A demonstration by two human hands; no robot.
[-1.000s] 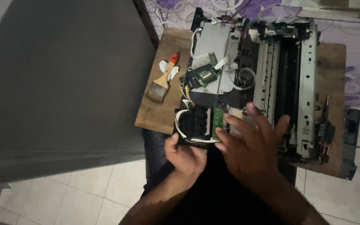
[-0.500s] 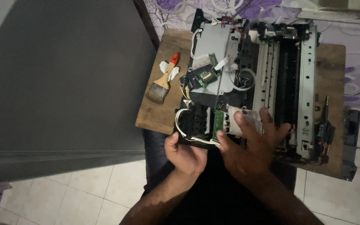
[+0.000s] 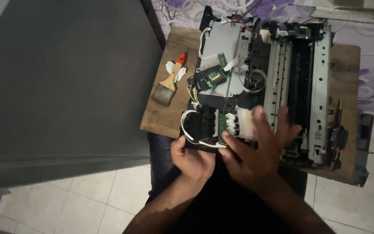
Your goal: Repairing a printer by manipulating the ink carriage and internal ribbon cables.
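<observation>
Seen from above, I work on an opened printer chassis (image 3: pixel 278 73) that sits on a small wooden table (image 3: pixel 163 117) over pale floor tiles (image 3: pixel 83 203). My right hand (image 3: pixel 260 151) lies spread across the near end of the mechanism, fingers splayed and flat, palm covering part of a white ink-tank block (image 3: pixel 242 122); the fingers press on it rather than close around it (whether the thumb hooks underneath, I cannot tell). My left hand (image 3: pixel 192 159) is curled at the chassis's near edge, just below the black carriage (image 3: pixel 202 123), with a looping white ribbon cable (image 3: pixel 186 130) running past its fingertips; it appears pinched on the frame edge, though the contact itself is hidden. A small green circuit board (image 3: pixel 215 77) lies on the grey metal plate farther back. On the table's left side rests a paintbrush (image 3: pixel 169 82) with an orange-tipped handle. A screwdriver (image 3: pixel 337 115) lies beside the chassis's right rail.
</observation>
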